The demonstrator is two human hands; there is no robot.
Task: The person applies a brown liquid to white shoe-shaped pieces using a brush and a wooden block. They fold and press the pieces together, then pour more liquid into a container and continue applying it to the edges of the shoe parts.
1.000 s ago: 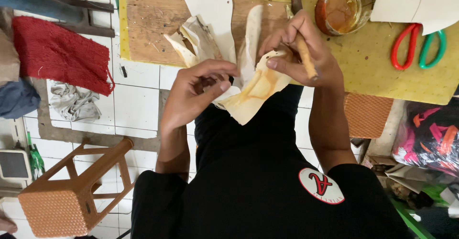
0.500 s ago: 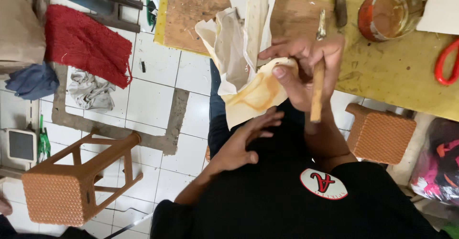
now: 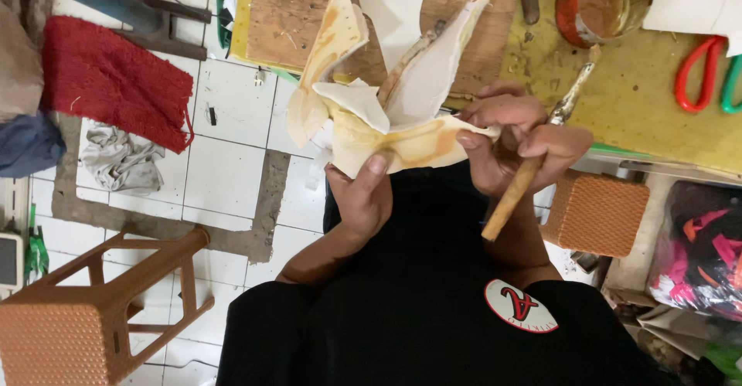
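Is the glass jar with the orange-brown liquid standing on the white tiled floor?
No, the glass jar stands on the yellow table top, near the red-handled scissors.

A small device with a grey screen (image 3: 9,261) lies on the tiled floor at the left edge, only partly visible. On the yellow desk (image 3: 649,100) stands a round jar (image 3: 603,3) with a red-orange label. A clear plastic bag (image 3: 699,258) with pink and black contents lies at the right.
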